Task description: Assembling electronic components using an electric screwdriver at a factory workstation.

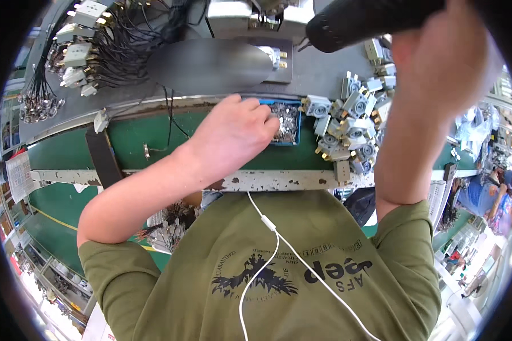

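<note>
My right hand (438, 68) is raised at the upper right, closed round a black electric screwdriver (375, 23) whose thin tip points left. My left hand (236, 131) is above the near part of the bench with its fingers curled in. Its fingertips are hidden, so anything in them cannot be made out. Beside those fingers lies a blue tray (298, 124) of small metal parts. Beyond it, a plug piece with brass pins (280, 59) sits on a dark block (279, 77). A grey blur covers what is left of that piece.
Grey plug housings (352, 122) are heaped on the right, near my right forearm. Corded grey plugs (79, 54) and black cables (125, 45) crowd the far left. A dark bar (103, 156) crosses the green bench surface (68, 148). Another person (489, 199) is at the far right.
</note>
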`<state>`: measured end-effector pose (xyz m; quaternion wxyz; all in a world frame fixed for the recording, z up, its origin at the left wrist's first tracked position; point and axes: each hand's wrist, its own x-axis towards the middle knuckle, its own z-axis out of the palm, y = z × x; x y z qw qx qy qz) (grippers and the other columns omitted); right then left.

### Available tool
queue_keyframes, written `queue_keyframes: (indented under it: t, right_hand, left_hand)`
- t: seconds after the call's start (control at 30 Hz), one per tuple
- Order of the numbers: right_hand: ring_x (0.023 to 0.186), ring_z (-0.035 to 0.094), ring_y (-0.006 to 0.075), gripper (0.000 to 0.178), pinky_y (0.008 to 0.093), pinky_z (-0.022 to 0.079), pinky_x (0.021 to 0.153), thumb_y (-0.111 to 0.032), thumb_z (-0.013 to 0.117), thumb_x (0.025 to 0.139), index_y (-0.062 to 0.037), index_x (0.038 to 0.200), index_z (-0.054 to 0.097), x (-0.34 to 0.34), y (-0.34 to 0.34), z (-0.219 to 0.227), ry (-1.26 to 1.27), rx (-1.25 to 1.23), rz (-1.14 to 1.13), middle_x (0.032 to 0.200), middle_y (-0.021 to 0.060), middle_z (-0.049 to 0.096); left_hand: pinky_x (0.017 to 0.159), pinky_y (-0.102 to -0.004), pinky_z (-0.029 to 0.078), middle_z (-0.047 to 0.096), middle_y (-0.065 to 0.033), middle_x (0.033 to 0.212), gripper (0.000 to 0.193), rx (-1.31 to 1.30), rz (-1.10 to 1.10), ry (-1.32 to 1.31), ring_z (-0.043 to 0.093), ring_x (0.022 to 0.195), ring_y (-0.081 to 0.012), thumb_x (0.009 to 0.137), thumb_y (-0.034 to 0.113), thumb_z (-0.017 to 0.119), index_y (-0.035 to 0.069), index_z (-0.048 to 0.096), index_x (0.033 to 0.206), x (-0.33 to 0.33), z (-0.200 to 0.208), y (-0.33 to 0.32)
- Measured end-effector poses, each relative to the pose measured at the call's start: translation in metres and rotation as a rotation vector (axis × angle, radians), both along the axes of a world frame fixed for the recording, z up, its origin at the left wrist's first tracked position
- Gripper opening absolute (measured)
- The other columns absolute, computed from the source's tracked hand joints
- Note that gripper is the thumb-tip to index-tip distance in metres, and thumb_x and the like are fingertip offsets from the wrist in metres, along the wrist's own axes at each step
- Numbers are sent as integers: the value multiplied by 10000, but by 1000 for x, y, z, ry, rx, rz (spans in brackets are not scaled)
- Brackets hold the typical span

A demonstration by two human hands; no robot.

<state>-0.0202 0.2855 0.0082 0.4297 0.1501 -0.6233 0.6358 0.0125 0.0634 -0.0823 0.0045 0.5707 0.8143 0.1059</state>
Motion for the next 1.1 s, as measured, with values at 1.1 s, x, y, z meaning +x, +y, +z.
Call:
queue_keyframes:
  t: [1.1]
  right_hand:
    - [757, 699, 141, 378, 263, 575, 655, 2, 764, 898, -1, 1225, 575, -55, -52, 52, -146, 80, 412, 1049, 91, 725]
  left_hand:
    - [782, -403, 552, 655, -83, 928, 146, 300, -41, -329, 676, 879, -277, 832, 49, 693, 66, 685, 977, -9, 17, -1]
